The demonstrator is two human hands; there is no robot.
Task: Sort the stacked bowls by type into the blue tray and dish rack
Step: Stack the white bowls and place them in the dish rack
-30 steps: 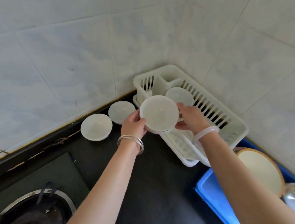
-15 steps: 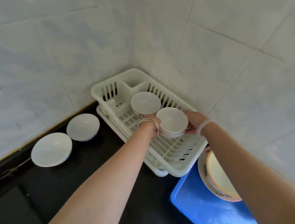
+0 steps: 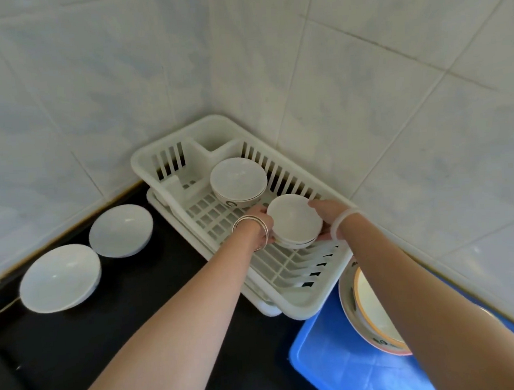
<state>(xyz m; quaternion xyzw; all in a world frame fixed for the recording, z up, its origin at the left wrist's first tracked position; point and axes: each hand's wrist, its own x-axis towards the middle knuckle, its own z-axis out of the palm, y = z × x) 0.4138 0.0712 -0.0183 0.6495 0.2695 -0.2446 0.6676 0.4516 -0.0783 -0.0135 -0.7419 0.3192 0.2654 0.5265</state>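
A white dish rack (image 3: pixel 301 302) stands in the tiled corner. Both hands hold a small stack of white gold-rimmed bowls (image 3: pixel 294 219) low over the rack's grid floor: my left hand (image 3: pixel 259 225) grips its left side, my right hand (image 3: pixel 323 217) its right side. Behind it in the rack sits another stack of the same gold-rimmed bowls (image 3: pixel 237 179). Two wider plain white bowls rest on the black counter to the left, one near the rack (image 3: pixel 120 230), one further left (image 3: pixel 60 278). The blue tray (image 3: pixel 340 366) lies at the lower right.
Patterned plates with an orange rim (image 3: pixel 373 318) lean in the blue tray, partly hidden by my right forearm. Tiled walls close in behind and to the right of the rack. The black counter (image 3: pixel 61 348) stretches along the left and bottom.
The held stack went from above the counter beside the rack into the rack, and has sunk lower toward its floor. The view has swung right; the stove burner is out of sight.
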